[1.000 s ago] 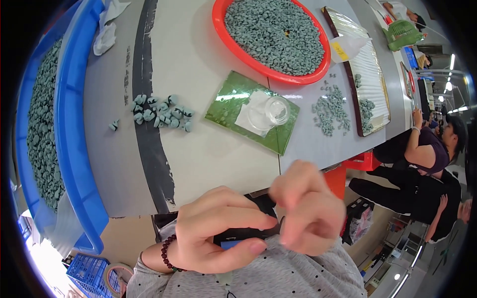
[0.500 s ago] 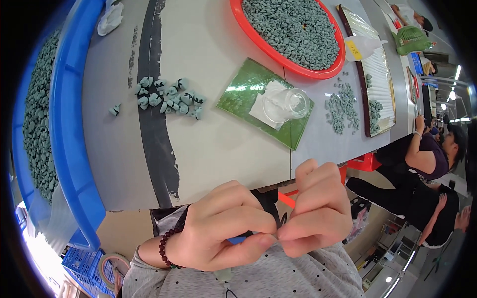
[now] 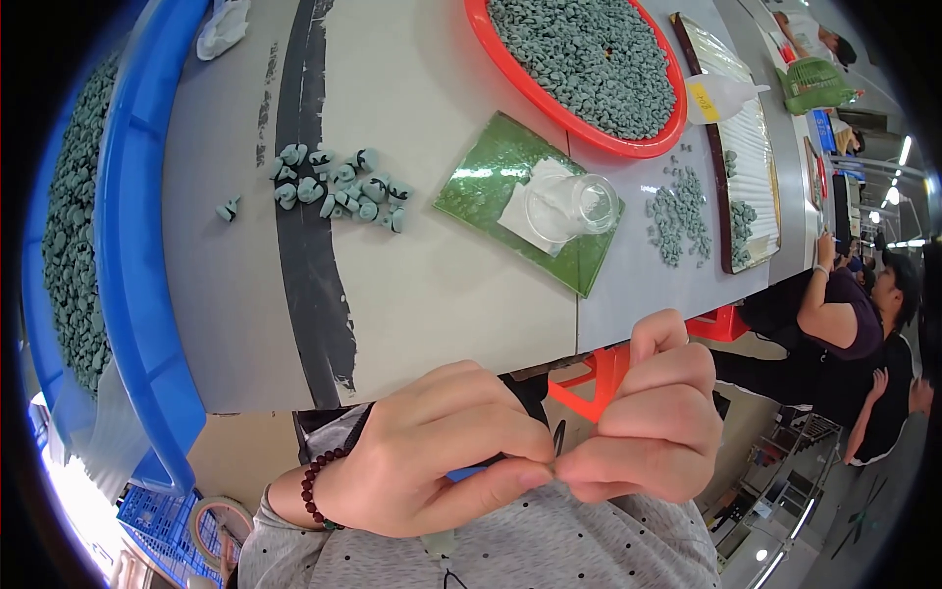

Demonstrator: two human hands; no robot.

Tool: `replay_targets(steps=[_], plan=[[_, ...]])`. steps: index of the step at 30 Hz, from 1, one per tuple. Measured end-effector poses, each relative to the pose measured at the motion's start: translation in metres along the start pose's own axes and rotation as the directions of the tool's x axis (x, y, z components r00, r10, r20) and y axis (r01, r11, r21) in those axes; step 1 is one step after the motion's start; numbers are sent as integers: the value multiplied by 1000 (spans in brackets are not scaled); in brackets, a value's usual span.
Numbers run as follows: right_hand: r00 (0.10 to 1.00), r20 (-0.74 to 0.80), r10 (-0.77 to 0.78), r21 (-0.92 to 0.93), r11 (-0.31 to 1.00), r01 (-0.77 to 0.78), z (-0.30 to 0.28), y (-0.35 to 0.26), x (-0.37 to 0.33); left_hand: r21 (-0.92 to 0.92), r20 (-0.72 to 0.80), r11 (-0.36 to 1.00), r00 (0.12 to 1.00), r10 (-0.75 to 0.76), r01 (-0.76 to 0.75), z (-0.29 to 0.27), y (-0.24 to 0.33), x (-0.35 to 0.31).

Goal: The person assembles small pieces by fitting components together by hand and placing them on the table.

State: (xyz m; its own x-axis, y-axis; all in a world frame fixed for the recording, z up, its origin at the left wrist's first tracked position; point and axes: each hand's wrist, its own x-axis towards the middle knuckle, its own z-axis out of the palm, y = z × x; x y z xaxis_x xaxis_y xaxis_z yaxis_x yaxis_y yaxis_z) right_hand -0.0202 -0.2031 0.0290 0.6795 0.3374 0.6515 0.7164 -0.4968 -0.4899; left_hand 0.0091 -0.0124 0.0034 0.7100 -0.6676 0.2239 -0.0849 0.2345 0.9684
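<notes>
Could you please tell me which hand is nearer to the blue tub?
Left. The left hand is to the right of the blue tub, apart from it; the right hand is farther right, beyond the left.

Your table (image 3: 442, 314) is carrying a green tile (image 3: 481, 177): clustered pieces (image 3: 376, 188) are lying left of it, a red basin (image 3: 643, 148) is sitting beyond it, small bits (image 3: 677, 221) are resting right of it.

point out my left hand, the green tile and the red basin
Left hand (image 3: 417, 444), head view: back of the hand
Green tile (image 3: 481, 179), head view: bare left part of its top
Red basin (image 3: 633, 148), head view: its near rim
</notes>
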Motion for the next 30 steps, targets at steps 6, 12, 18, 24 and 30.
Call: replay_targets(steps=[6, 12, 18, 24, 30], plan=[[996, 88, 36, 53, 998, -40, -5, 0, 5, 7, 21, 1000, 1000, 5, -5, -2, -2, -1], [999, -48, -14, -62, 998, 11, 4, -1, 1, 10, -34, 998, 997, 67, -67, -1, -7, 0], [999, -35, -2, -330, 944, -10, -10, 8, 8, -62, -145, 995, 987, 73, -83, -1, -4, -1], [999, 10, 42, -579, 815, -28, -18, 37, 17, -303, -249, 953, 965, -85, 6, 5, -2, -10], [996, 83, 21, -617, 786, 35, -17, 47, 29, -265, -56, 964, 998, 8, -23, -8, -6, -7]])
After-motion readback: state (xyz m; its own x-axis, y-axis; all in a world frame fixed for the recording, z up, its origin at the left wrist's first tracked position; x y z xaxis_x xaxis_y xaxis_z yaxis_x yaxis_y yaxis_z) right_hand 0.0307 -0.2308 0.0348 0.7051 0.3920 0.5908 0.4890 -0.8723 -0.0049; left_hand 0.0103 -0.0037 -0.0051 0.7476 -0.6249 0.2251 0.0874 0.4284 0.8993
